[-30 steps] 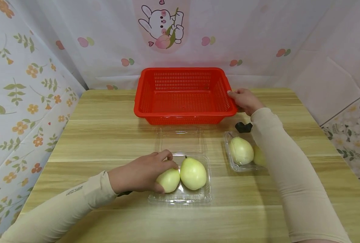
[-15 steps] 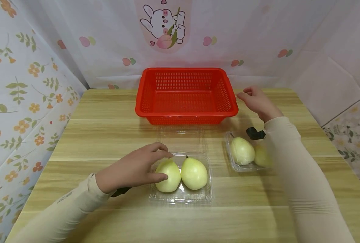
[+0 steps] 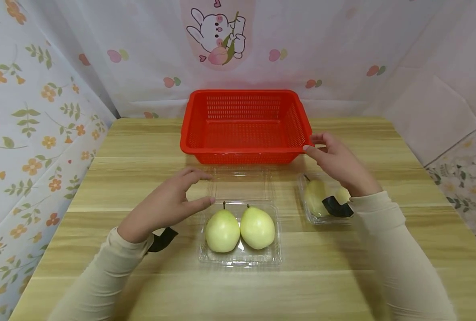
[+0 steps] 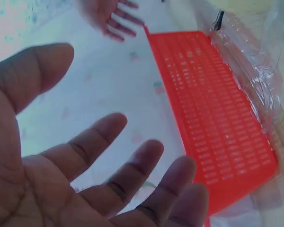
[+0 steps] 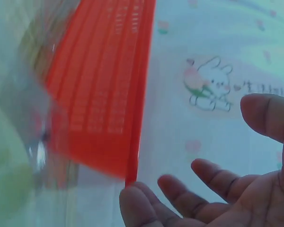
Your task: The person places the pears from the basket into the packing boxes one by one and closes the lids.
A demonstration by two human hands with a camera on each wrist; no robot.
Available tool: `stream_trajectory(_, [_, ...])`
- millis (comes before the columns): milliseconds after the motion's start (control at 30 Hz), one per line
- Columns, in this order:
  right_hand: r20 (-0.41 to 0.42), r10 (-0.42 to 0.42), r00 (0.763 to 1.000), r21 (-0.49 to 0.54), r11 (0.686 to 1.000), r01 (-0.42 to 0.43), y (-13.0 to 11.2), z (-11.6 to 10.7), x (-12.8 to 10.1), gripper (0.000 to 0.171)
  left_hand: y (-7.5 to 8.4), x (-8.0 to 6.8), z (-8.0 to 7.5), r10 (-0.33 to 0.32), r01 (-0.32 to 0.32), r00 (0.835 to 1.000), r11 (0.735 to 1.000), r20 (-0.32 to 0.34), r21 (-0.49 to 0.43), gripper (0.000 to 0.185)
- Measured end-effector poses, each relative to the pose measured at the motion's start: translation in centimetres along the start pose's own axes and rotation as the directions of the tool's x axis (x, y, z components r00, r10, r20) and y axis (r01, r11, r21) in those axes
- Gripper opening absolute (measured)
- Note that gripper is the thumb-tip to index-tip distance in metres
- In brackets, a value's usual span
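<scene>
Two pale green pears (image 3: 222,232) (image 3: 257,227) lie side by side in an open clear plastic tray (image 3: 240,261), whose lid (image 3: 240,183) lies flat behind it. My left hand (image 3: 190,191) hovers just left of the tray with fingers spread and holds nothing; the left wrist view shows its empty palm (image 4: 85,179). My right hand (image 3: 326,151) is open, fingertips at the front right corner of the red basket (image 3: 246,125). I cannot tell whether they touch it. Under that wrist a second clear tray (image 3: 308,216) holds more pears (image 3: 314,198).
The red basket (image 4: 213,113) (image 5: 104,94) stands with nothing in it at the back of the wooden table (image 3: 133,178). Floral and rabbit-print curtains (image 3: 41,111) close off the left side and the back. A black wrist strap (image 3: 336,207) partly hides the second tray.
My left hand let go of the left pear and lifted away to the left. My right hand left the basket's right rim, then drew nearer, to its front right corner.
</scene>
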State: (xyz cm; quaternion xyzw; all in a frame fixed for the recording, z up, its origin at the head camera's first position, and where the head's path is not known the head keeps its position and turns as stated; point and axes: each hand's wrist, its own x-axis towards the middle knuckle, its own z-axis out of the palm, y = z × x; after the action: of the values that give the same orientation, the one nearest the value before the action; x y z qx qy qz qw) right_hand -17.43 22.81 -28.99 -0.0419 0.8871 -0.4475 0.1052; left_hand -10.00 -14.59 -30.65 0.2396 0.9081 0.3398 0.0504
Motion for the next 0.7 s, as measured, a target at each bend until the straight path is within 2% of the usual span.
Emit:
stream_trajectory(167, [0.007, -0.028, 1.0, 0.038, 0.999, 0.028, -0.2, 1.8, -1.5, 0.051, -0.4, -0.1, -0.1, -0.133, 0.131, 0.991, 0.988, -0.013, -0.08, 0.049])
stream_trajectory(300, [0.0, -0.038, 0.999, 0.09, 0.995, 0.038, -0.2, 3.0, -2.7, 0.048, -0.8, -0.3, 0.2, -0.182, 0.175, 0.983, 0.971, -0.03, -0.163, 0.048])
stream_trajectory(467, [0.021, -0.058, 0.998, 0.137, 0.989, 0.055, -0.6, 4.5, -3.5, 0.046, -1.5, -0.3, 0.5, -0.261, 0.247, 0.964, 0.947, -0.045, -0.208, 0.048])
stream_trajectory(600, [0.048, -0.064, 0.997, 0.183, 0.982, 0.054, -0.5, 5.8, -3.9, 0.045, -2.1, -0.1, 0.8, -0.329, 0.31, 0.944, 0.915, -0.034, -0.256, 0.049])
stream_trajectory(700, [0.06, -0.049, 0.997, 0.229, 0.973, 0.034, -0.2, 7.0, -4.3, 0.049, -2.5, 0.0, 1.3, -0.374, 0.354, 0.927, 0.881, -0.004, -0.314, 0.052])
